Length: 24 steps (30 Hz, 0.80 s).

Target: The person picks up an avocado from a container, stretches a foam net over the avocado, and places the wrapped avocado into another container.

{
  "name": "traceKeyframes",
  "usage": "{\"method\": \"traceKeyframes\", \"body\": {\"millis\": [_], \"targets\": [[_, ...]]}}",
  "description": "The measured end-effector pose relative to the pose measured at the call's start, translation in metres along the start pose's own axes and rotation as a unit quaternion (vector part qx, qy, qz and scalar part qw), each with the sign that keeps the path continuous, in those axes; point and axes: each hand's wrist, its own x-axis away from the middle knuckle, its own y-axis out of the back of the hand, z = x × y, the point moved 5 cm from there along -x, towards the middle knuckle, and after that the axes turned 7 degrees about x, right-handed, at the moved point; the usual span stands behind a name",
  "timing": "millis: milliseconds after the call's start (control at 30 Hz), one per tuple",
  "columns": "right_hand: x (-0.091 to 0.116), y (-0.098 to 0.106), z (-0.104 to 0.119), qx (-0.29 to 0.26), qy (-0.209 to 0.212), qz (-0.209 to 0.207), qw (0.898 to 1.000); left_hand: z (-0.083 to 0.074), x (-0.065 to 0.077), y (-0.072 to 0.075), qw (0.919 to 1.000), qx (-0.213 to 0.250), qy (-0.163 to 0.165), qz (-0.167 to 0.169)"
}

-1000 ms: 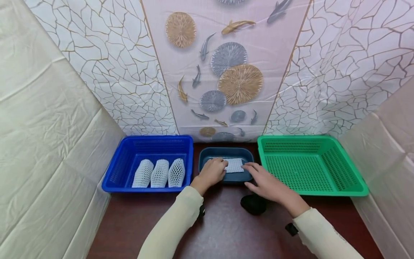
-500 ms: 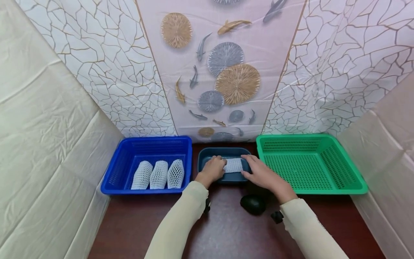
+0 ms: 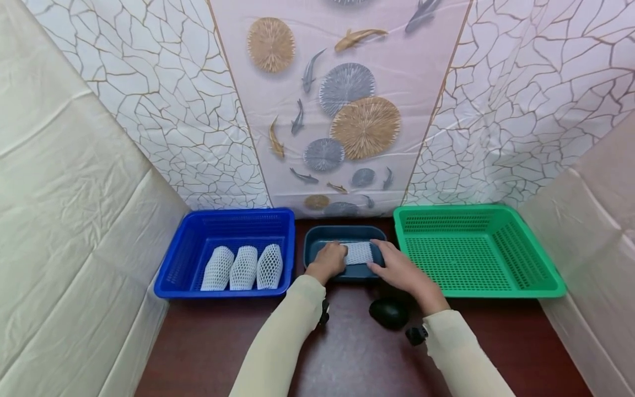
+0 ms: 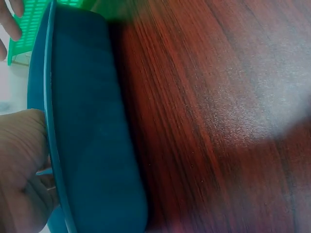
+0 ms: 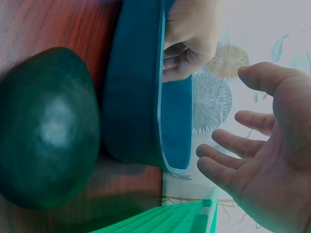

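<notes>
A flat white foam net sleeve (image 3: 358,253) lies in the small dark blue tray (image 3: 347,274) at the centre of the head view. My left hand (image 3: 331,260) reaches into the tray with curled fingers and grips the sleeve's left end. Over the tray's right side, my right hand (image 3: 397,268) has its thumb and fingers spread around the sleeve's right end. In the right wrist view that hand's palm (image 5: 272,160) holds nothing. A dark green, smooth, egg-shaped avocado (image 3: 389,313) lies on the table in front of the tray; it looms large in the right wrist view.
To the left stands a blue basket (image 3: 224,293) with three white foam-netted pieces (image 3: 243,268) lying side by side. A green basket (image 3: 478,294) stands to the right. Patterned cloth (image 3: 347,138) hangs behind, and pale fabric walls flank the reddish-brown table (image 3: 347,358).
My right hand has moved left, closer to the sleeve's right end. The left hand stays at the sleeve's left end, its forearm shifted slightly right. Avocado and baskets stay in place.
</notes>
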Motion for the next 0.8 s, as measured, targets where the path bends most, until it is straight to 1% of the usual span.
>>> {"method": "traceKeyframes", "body": {"millis": [133,200,333,400,500,600,733,800], "targets": [[0.005,-0.001,0.000,-0.019,-0.004,-0.006,1.000,-0.002,-0.003,-0.003,0.9994,-0.033,0.000,-0.005],[0.007,-0.001,0.000,-0.022,0.000,-0.013,1.000,-0.002,-0.005,-0.005,0.9991,-0.042,0.000,-0.011],[0.009,0.000,0.001,-0.026,0.009,-0.026,0.999,-0.001,-0.006,-0.004,0.9980,-0.051,0.001,-0.038],[0.009,0.000,0.003,-0.029,0.015,-0.031,0.999,0.001,-0.005,-0.004,0.9972,-0.051,0.002,-0.055],[0.010,0.002,0.004,-0.037,0.010,-0.037,0.999,0.004,-0.005,-0.002,0.9958,-0.045,0.000,-0.079],[0.011,0.004,0.004,-0.035,0.013,-0.048,0.998,0.006,-0.004,0.002,0.9934,-0.038,-0.010,-0.108],[0.014,0.011,0.004,-0.027,0.025,-0.087,0.996,0.005,0.002,0.013,0.9868,-0.024,-0.023,-0.159],[0.016,0.015,0.003,-0.024,0.034,-0.113,0.993,0.005,0.006,0.021,0.9824,-0.005,-0.027,-0.185]]}}
